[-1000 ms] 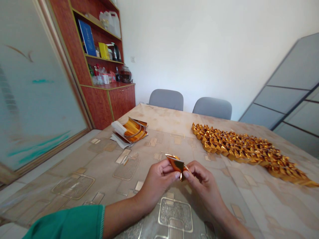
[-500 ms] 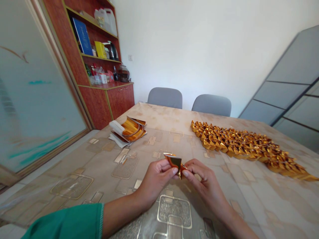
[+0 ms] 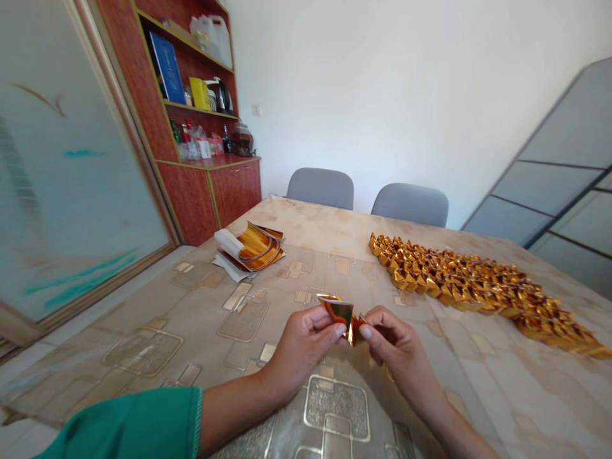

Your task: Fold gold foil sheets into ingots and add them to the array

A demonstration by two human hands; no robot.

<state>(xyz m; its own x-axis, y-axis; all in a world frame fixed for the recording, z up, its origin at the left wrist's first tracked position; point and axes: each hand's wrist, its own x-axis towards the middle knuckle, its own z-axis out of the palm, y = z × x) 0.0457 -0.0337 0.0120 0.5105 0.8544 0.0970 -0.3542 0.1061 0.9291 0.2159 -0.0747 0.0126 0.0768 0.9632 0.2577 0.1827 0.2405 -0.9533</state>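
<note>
One folded piece of gold paper [image 3: 338, 313] is held below the centre of the frame, between the two hands, its left part pinched by the thumb and fingers of the left hand [image 3: 306, 335] and its narrow right end gripped at the fingertips of the right hand [image 3: 396, 341]. Curled gold sheets [image 3: 258, 247] are piled on the table [image 3: 201, 325] left of centre, and many folded gold pieces [image 3: 454, 274] are massed at the right.

This looks like a home dining room: reddish-brown wooden cabinet [image 3: 189, 191] holding a silver-and-black kettle [image 3: 221, 97], upper left; grey round-cornered chairs [image 3: 320, 189], centre.
</note>
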